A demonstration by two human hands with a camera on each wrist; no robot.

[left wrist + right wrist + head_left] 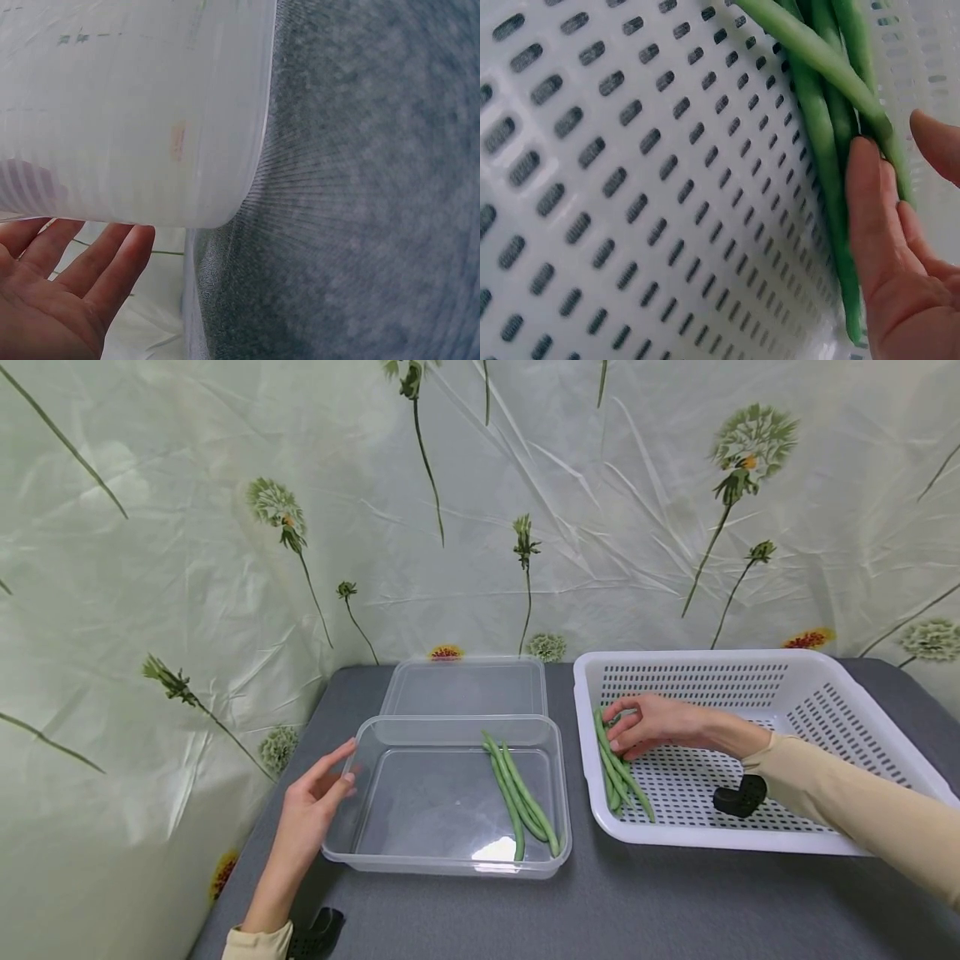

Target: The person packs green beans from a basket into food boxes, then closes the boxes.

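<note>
My left hand [307, 810] is at the left side of a clear plastic container [420, 867], fingers extended and fingertips right at its rim. In the left wrist view the fingers [120, 266] lie along the wall of the container [135, 97]. Inside it, a few green beans [517, 793] lie along the right side. Over in the white perforated basket [817, 693], my right hand [660, 724] reaches to a small pile of green beans [618, 772] by the left wall. Its fingers [870, 202] touch the beans [817, 112], while the thumb [934, 142] stands apart from them.
Behind the container lies a clear lid [468, 685]. The grey cloth-covered table [480, 918] runs beneath everything, with a floral plastic sheet [465, 527] hanging behind. A narrow strip of table separates container and basket.
</note>
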